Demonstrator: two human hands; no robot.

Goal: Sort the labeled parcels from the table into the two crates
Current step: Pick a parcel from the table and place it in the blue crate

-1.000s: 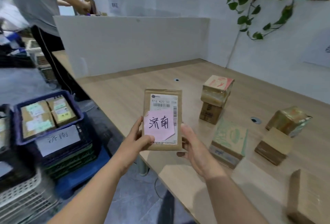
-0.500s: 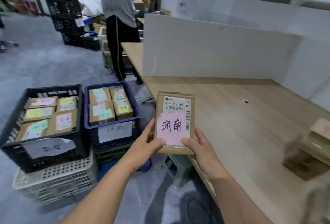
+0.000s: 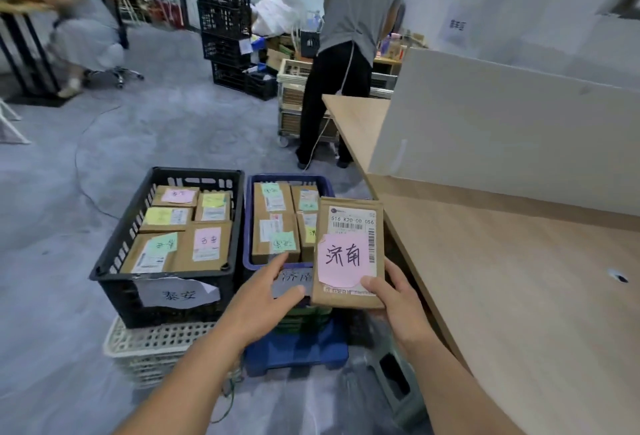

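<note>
A flat brown parcel [image 3: 349, 226] with a white shipping label and a pink handwritten note is upright in my right hand [image 3: 398, 299], which grips its lower right corner. My left hand [image 3: 266, 296] is off the parcel, fingers apart, just left of it and in front of the blue crate [image 3: 247, 219]. The parcel hangs over the blue crate's right front corner. That crate holds several labeled parcels. To its left stands a black crate [image 3: 114, 254] with several parcels and a white paper sign on its front.
The wooden table [image 3: 519, 296] runs along my right, with a white partition board [image 3: 502, 136] standing on it. Both crates rest on stacked crates on the grey floor. A person in a grey shirt [image 3: 349, 53] stands beyond the crates. Black crates [image 3: 225, 25] are stacked further back.
My view has swung left from the table to the crates. The parcel moved over the blue crate, and my left hand has let go of it.
</note>
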